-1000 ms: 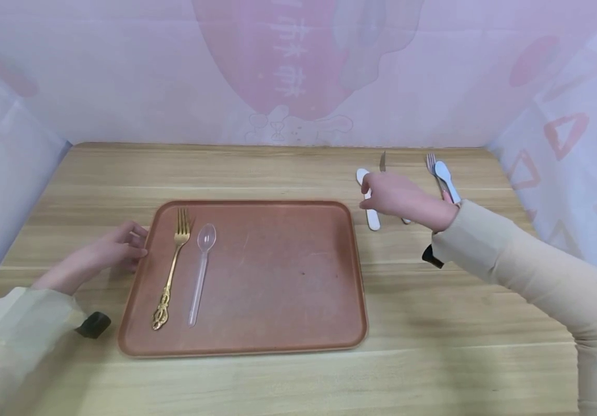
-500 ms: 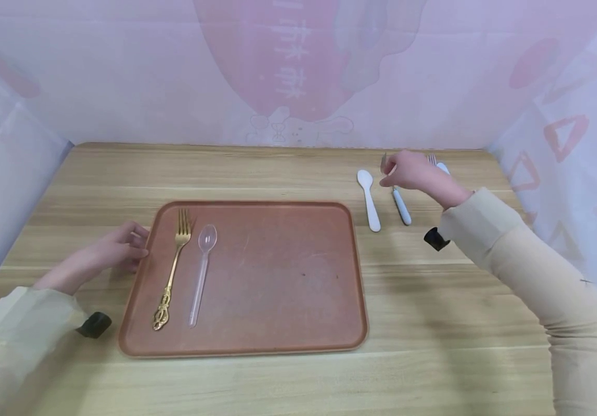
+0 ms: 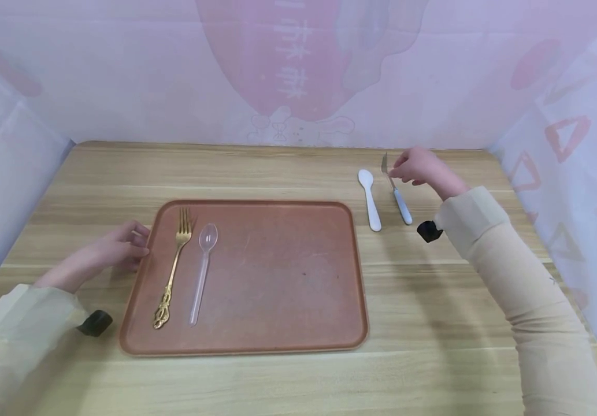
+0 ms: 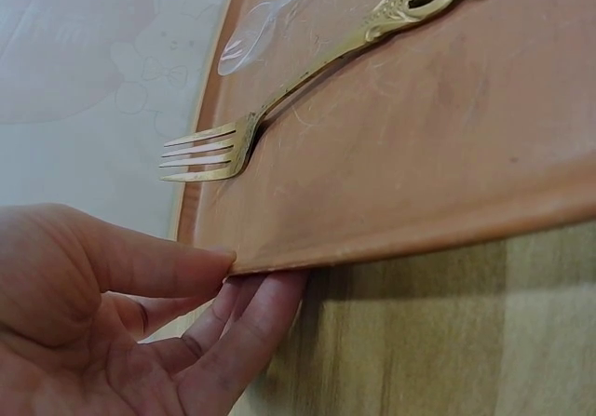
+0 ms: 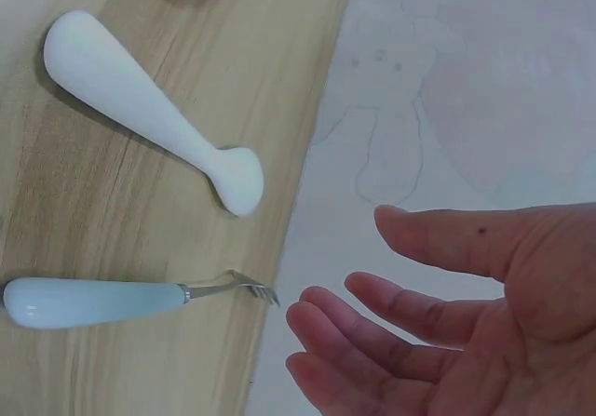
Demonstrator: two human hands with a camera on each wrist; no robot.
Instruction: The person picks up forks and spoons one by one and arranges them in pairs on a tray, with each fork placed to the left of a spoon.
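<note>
A brown tray [image 3: 277, 277] lies on the wooden table with a gold fork [image 3: 173, 271] and a clear plastic spoon [image 3: 201, 271] side by side at its left end. My left hand [image 3: 106, 251] holds the tray's left rim [image 4: 419, 230], thumb on the edge and fingers tucked under it. To the right of the tray lie a white spoon [image 3: 370, 199] and a light-blue-handled fork [image 3: 399, 202]. My right hand [image 3: 415, 166] hovers just beyond the fork's tines [image 5: 251, 290], its fingers [image 5: 372, 309] relaxed and holding nothing.
The wooden table [image 3: 277, 381] is walled by pink and white sheeting at the back and on both sides. A black wrist device sits on each sleeve [image 3: 95, 322] [image 3: 428, 231]. The right half of the tray is bare.
My right hand left the white spoon, swung back and right, and now sits at the tines of the blue-handled fork. The left hand and tray have not moved.
</note>
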